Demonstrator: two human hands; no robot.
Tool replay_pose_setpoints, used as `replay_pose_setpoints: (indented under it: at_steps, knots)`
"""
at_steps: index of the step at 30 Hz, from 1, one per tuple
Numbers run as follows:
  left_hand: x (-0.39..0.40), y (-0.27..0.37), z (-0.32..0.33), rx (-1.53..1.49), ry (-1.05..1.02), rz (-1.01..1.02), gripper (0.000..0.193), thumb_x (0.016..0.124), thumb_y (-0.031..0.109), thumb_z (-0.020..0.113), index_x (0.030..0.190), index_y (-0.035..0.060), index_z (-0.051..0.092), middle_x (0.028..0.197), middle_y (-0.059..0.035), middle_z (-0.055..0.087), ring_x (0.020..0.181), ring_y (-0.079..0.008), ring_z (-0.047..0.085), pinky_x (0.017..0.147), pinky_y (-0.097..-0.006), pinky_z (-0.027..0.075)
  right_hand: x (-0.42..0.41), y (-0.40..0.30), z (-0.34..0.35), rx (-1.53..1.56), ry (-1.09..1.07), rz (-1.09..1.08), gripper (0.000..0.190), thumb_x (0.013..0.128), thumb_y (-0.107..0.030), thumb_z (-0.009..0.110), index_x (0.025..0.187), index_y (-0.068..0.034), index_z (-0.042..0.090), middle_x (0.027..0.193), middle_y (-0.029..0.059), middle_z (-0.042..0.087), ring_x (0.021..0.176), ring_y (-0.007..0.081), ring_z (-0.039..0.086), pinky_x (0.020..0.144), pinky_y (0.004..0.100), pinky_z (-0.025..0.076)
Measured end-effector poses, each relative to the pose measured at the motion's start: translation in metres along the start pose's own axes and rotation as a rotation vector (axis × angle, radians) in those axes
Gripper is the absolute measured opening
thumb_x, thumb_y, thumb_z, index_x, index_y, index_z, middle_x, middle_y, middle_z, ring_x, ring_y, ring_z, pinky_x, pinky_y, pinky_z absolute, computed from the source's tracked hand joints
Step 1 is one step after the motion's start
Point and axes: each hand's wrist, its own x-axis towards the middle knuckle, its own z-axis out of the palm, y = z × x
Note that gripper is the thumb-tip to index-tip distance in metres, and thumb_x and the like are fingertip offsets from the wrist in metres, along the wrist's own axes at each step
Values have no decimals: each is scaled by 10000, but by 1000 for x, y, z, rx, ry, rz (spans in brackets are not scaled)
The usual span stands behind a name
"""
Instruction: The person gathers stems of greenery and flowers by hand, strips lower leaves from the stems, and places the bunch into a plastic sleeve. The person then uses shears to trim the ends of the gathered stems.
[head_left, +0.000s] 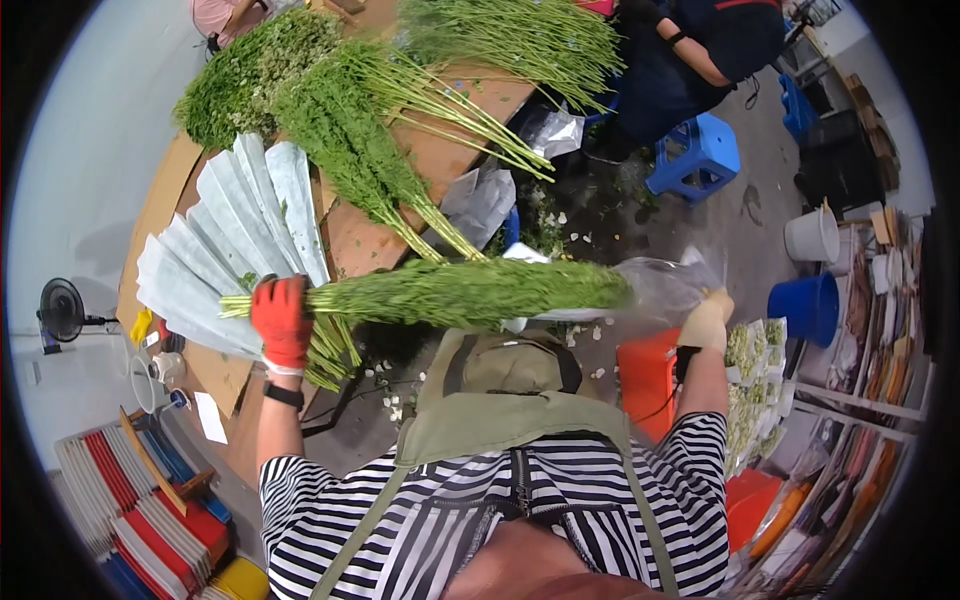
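My left hand (281, 321), in a red work glove, grips the cut stems of a bunch of feathery greenery (465, 292) held level across my front. At the bunch's leafy end, my right hand (707, 319), in a pale glove, holds a clear plastic sleeve (660, 281). The leafy tips meet the sleeve; motion blur hides how far they reach into it. Under my left hand lie fanned whitish wrapping sheets (240, 217) and more cut stems (330, 356). Two more leafy bunches (352, 142) rest on the table beyond, their stems towards me.
The brown worktable (367, 244) also bears a flowering heap (259, 79) and long stems (517, 45). A co-worker in dark clothes (675, 67) stands across, near a blue stool (694, 157). An orange-red bin (645, 382), wrapped flower bunches (754, 382) and a blue bucket (804, 309) are right.
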Motion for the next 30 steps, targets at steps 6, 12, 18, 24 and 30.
replay_pose_setpoints:
  at_steps: [6,12,18,24,30]
  knots:
    - [-59,-52,2,35,21,-282,299,786,67,750,1079,85,691,969,-126,684,952,-367,656,853,-477,539,-24,61,29,-265,88,-5,387,1040,-360,574,1043,-19,756,908,148,758,773,294,676,684,469,514]
    - [-119,-110,-12,75,-76,-602,300,782,77,770,1071,124,706,941,-80,737,903,-312,709,784,-421,549,-57,41,72,-403,136,-84,331,1031,-325,610,1083,-26,741,930,150,758,791,296,687,706,462,529]
    - [-173,-90,21,-303,-202,-1135,414,848,182,800,1230,64,690,1055,-147,770,993,-300,750,849,-381,565,-81,27,133,-454,113,-194,288,1021,-291,645,1123,-34,725,953,151,759,810,298,698,728,455,545]
    - [-138,-11,83,-1060,-22,-1455,435,881,129,811,1248,-49,660,1041,-74,736,837,-152,679,739,-297,545,-97,29,264,-230,-179,-214,265,1011,-256,681,1163,-41,709,975,153,759,829,300,709,749,449,560]
    - [-77,35,171,-1274,-38,-1546,433,928,155,774,1281,-55,633,1078,-95,726,889,-165,674,792,-302,538,-172,21,388,290,-819,247,383,1027,-321,672,1322,-88,603,1180,171,683,982,331,697,849,485,565]
